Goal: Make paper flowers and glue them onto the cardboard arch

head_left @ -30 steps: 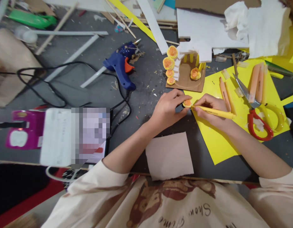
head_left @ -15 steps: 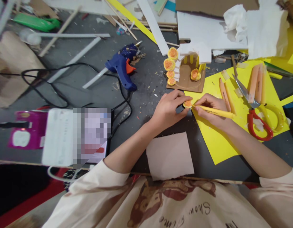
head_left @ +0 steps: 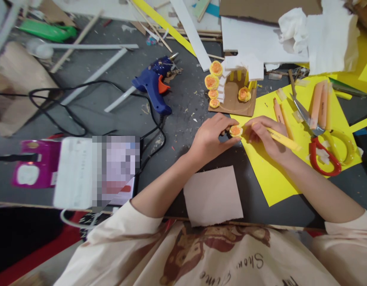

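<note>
My left hand (head_left: 211, 134) pinches a small round piece (head_left: 235, 130), orange in the middle with a yellow and white rim. Just right of it, my right hand (head_left: 268, 137) grips a yellow marker (head_left: 280, 139), whose tip end is hidden behind the fingers. The marker and the round piece are apart. Beyond both hands stands a small cardboard model (head_left: 235, 97) with white steps and a short yellow fence. Several similar orange-and-yellow discs (head_left: 212, 82) line its left side, and another disc (head_left: 244, 94) sits on its base.
A blue glue gun (head_left: 153, 81) with its black cord lies to the left. On the right, yellow paper (head_left: 262, 178) carries red-handled scissors (head_left: 323, 157) and orange markers (head_left: 320, 105). A beige cloth square (head_left: 213, 195) lies near the table edge; a phone (head_left: 120, 171) is at left.
My right hand has drawn the marker back from the round piece, to the right, and the marker is tilted more. The round piece now faces the camera more fully in my left hand.
</note>
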`<move>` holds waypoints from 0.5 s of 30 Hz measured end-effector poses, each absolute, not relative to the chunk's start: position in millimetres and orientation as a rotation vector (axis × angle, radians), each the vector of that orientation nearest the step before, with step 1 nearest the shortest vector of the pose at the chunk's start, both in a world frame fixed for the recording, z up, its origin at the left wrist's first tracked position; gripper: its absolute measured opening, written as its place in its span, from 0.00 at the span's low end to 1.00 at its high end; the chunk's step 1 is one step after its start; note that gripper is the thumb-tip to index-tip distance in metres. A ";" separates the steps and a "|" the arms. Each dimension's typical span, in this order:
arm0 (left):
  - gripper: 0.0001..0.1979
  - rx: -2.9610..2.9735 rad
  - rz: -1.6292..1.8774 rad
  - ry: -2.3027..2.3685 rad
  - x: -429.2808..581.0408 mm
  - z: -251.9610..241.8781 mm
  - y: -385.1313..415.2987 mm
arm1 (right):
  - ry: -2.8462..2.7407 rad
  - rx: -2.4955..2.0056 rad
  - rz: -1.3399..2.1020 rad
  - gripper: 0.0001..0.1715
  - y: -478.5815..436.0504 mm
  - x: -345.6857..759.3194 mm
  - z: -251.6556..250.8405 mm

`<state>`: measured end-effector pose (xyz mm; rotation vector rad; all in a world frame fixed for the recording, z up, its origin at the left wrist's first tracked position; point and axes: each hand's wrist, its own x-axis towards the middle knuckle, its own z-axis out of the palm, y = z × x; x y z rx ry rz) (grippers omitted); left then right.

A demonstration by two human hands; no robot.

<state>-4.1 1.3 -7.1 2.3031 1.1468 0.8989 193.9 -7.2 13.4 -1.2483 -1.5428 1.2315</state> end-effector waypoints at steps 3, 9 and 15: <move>0.11 2.391 0.978 1.165 -3.5 -5.2 -2.0 | -1.784 -1.206 1.135 0.16 -4.6 194.3 15.2; 0.10 2.445 1.043 1.119 -1.4 -0.4 -6.2 | -1.916 -1.139 1.086 0.14 -2.9 195.1 17.1; 0.11 2.444 0.972 1.089 -1.4 -0.7 -6.7 | -1.866 -1.152 1.140 0.16 -3.5 194.9 17.5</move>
